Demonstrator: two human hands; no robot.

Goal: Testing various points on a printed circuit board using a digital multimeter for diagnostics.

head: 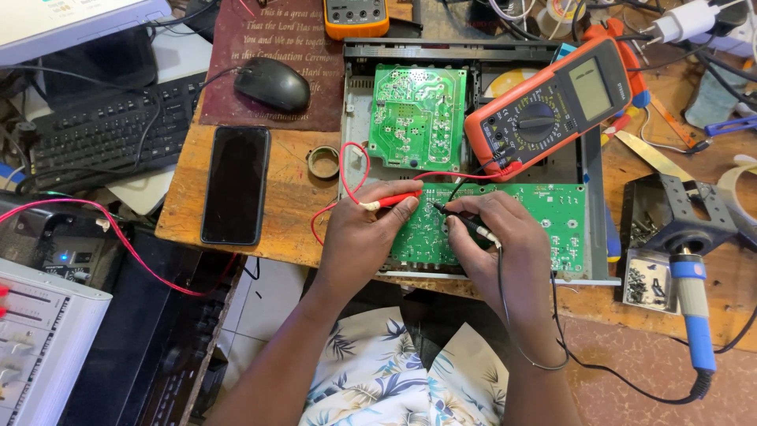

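Note:
My left hand (364, 237) pinches a red test probe (394, 199), its tip pointing right over a long green circuit board (552, 217). In my right hand (505, 244) is a black test probe (461, 221), its tip pressed onto the same board near the red one. The board lies in an open metal chassis (593, 197). Red and black leads run up to an orange multimeter (552, 102) resting across the chassis. A second green circuit board (416, 118) sits further back in it.
A black phone (235, 183) lies left of the chassis, with a mouse (272, 84) and keyboard (102, 126) beyond. A blue-handled soldering iron (694, 308) rests in its stand at the right. A second meter (355, 16) lies at the back. A small metal ring (323, 162) lies nearby.

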